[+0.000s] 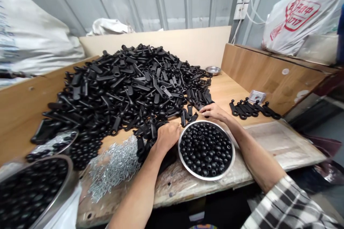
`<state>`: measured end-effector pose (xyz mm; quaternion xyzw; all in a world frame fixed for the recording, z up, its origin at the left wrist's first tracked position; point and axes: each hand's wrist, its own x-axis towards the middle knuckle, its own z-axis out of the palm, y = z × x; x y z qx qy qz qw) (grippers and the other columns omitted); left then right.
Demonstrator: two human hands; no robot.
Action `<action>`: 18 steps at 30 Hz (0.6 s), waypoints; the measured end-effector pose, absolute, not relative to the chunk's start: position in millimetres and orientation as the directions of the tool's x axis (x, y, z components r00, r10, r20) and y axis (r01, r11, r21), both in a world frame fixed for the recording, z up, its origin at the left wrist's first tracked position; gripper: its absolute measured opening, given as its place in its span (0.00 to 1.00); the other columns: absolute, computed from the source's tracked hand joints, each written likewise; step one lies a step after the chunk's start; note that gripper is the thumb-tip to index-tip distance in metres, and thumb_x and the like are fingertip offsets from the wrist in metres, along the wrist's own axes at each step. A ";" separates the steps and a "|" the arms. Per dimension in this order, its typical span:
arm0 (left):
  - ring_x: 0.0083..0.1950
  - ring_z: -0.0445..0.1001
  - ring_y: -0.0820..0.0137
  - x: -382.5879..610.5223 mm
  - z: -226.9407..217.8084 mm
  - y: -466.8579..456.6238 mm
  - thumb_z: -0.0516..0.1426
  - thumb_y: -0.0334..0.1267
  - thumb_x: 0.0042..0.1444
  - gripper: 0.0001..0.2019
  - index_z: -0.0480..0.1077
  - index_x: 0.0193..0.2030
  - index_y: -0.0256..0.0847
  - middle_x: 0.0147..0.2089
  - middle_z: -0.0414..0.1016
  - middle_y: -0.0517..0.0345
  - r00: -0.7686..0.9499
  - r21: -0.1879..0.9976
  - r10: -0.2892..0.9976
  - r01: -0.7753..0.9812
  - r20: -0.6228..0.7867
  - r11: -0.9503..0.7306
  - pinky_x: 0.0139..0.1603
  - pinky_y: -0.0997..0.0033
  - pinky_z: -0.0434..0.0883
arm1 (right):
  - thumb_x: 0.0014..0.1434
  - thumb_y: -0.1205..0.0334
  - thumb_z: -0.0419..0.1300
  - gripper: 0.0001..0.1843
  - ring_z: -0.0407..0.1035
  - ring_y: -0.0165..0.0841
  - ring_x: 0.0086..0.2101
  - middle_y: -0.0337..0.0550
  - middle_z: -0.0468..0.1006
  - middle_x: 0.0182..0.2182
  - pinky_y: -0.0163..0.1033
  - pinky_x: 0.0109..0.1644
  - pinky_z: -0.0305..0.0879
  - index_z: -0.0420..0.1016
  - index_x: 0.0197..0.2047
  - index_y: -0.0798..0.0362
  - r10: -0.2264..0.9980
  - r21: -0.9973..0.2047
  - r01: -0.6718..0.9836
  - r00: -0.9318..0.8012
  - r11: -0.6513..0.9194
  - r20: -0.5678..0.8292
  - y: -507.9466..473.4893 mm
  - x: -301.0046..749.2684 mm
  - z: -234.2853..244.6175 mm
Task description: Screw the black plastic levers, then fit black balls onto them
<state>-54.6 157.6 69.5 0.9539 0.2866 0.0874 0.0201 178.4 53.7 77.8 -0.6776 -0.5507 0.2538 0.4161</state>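
My left hand (168, 135) is closed, its fingers curled at the near edge of the pile of black crank handles (134, 78); what they hold is hidden. At the pile's right front edge, my right hand (213, 111) has its fingertips pinched together on the end of a black crank handle (199, 107). Between my forearms stands a round metal bowl (233, 155) filled with black ball knobs (205, 148). A few loose handles (189, 112) lie between the two hands.
Silvery screws (114, 164) are heaped left of my left forearm. Beyond them are loose black balls (86, 150) and a larger metal bowl (71, 171). Several handles with knobs (251, 109) lie at right, beside a small clear box (256, 96). A small metal dish (213, 70) stands behind.
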 end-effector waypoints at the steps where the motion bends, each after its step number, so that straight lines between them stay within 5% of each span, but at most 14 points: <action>1: 0.45 0.73 0.65 -55.2 70.7 157.1 0.41 0.39 0.62 0.18 0.71 0.43 0.40 0.42 0.74 0.52 0.806 0.093 0.553 0.547 0.213 -0.832 0.47 0.67 0.67 | 0.48 0.60 0.57 0.17 0.65 0.29 0.28 0.43 0.74 0.30 0.35 0.32 0.63 0.75 0.39 0.61 0.944 -0.871 0.491 0.298 -0.027 0.139 51.8 176.4 82.1; 5: 0.56 0.65 0.68 -57.5 71.8 154.2 0.42 0.40 0.63 0.20 0.62 0.57 0.37 0.55 0.68 0.49 0.726 0.112 0.497 0.510 0.475 -0.853 0.59 0.68 0.60 | 0.49 0.62 0.57 0.32 0.63 0.26 0.26 0.37 0.71 0.30 0.31 0.26 0.60 0.59 0.59 0.54 0.937 -0.938 0.333 0.291 0.091 0.194 39.8 148.3 105.2; 8: 0.61 0.61 0.62 -57.4 69.1 148.2 0.49 0.39 0.58 0.21 0.62 0.57 0.35 0.57 0.65 0.44 0.632 0.027 0.236 0.321 0.738 -0.947 0.61 0.61 0.59 | 0.47 0.65 0.60 0.39 0.60 0.24 0.23 0.33 0.69 0.27 0.28 0.24 0.55 0.53 0.62 0.52 0.976 -0.972 0.185 0.132 0.145 0.170 31.9 114.3 116.5; 11: 0.61 0.60 0.57 -56.4 66.4 140.7 0.51 0.33 0.55 0.22 0.60 0.57 0.35 0.56 0.66 0.41 0.587 -0.104 -0.002 0.140 0.809 -0.985 0.57 0.56 0.62 | 0.46 0.69 0.61 0.37 0.59 0.23 0.24 0.31 0.66 0.25 0.28 0.25 0.55 0.57 0.60 0.54 0.986 -0.982 0.088 -0.015 0.167 0.166 29.3 88.4 117.5; 14: 0.52 0.68 0.59 -56.3 64.5 135.9 0.48 0.31 0.54 0.23 0.59 0.58 0.33 0.45 0.73 0.44 0.619 -0.099 -0.061 0.027 0.783 -0.995 0.50 0.58 0.66 | 0.48 0.70 0.60 0.36 0.62 0.24 0.27 0.32 0.68 0.26 0.29 0.29 0.59 0.55 0.60 0.56 0.984 -0.986 0.027 -0.069 0.167 0.164 28.2 78.2 116.2; 18: 0.34 0.71 0.65 -58.3 64.2 133.7 0.46 0.34 0.56 0.18 0.65 0.51 0.31 0.31 0.73 0.49 0.623 0.019 0.050 0.057 0.781 -0.998 0.37 0.64 0.68 | 0.53 0.62 0.61 0.31 0.62 0.24 0.28 0.35 0.70 0.28 0.30 0.30 0.59 0.57 0.60 0.56 0.981 -0.974 0.121 -0.015 0.191 0.191 20.6 82.7 122.9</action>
